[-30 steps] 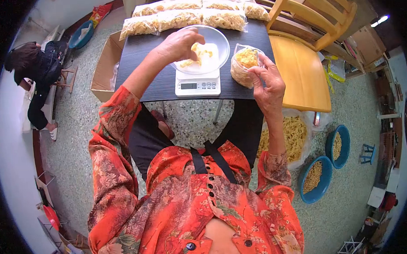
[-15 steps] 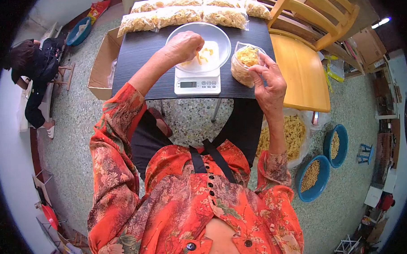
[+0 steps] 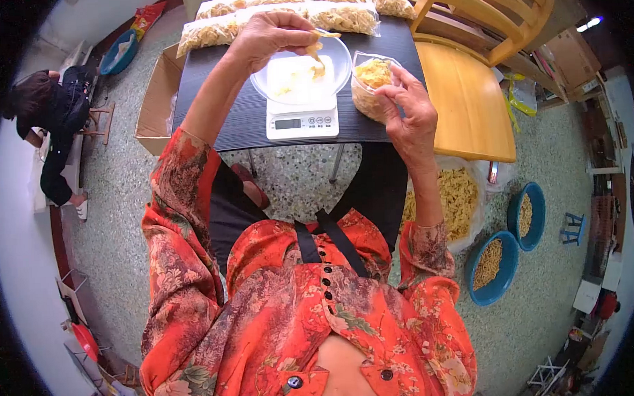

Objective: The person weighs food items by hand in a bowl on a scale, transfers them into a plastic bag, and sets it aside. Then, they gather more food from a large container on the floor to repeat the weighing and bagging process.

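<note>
My left hand (image 3: 273,39) pinches some yellowish dried strips (image 3: 315,51) above a clear bowl (image 3: 260,80). Under the bowl, a white digital scale (image 3: 302,126) rests at the front of the dark table (image 3: 220,124). A few pale pieces lie in the bowl. To its right, an open clear bag (image 3: 367,103) filled with yellow dried pieces stands upright. My right hand (image 3: 408,104) grips the rim of this bag on its right side.
Filled clear bags (image 3: 342,17) line the table's back edge. A wooden chair (image 3: 464,102) adjoins the right side, a cardboard box (image 3: 161,99) the left. Blue basins (image 3: 500,289) and a large bag of yellow pieces (image 3: 460,203) stand on the floor. A person (image 3: 63,123) sits far left.
My left hand has risen out of the bowl and up to the left, with strips between its fingers. My right hand stays at the bag. The whole view has shifted slightly.
</note>
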Action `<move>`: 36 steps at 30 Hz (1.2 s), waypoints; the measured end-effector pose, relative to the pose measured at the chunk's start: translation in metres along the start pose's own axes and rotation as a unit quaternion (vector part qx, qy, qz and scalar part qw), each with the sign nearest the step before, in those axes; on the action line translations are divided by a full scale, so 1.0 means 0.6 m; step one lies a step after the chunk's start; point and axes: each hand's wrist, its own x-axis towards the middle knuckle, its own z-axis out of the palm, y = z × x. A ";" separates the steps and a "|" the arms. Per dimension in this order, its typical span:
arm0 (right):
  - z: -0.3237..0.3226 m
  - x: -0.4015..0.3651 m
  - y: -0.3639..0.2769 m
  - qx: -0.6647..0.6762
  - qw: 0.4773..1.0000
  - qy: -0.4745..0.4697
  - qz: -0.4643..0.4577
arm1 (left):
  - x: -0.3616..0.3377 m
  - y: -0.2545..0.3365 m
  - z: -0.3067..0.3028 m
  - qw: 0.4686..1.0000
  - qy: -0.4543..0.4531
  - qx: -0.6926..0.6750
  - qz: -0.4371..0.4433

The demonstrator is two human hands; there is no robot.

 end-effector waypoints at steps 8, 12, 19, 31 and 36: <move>0.000 0.007 -0.008 -0.015 1.000 0.001 -0.006 | 0.017 0.014 0.130 0.998 -0.047 -0.043 0.017; -0.004 0.000 -0.002 -0.012 1.000 0.002 0.018 | 0.016 0.011 0.170 0.939 -0.015 0.281 0.198; -0.016 -0.006 -0.001 -0.005 1.000 0.008 0.011 | 0.009 0.017 0.193 0.822 -0.067 0.466 0.320; -0.017 -0.001 -0.003 0.004 1.000 0.001 0.012 | 0.012 0.065 0.084 0.870 -0.108 0.453 0.164; -0.010 0.001 -0.009 0.017 1.000 0.012 0.014 | -0.031 0.069 0.059 0.694 -0.100 0.713 -0.005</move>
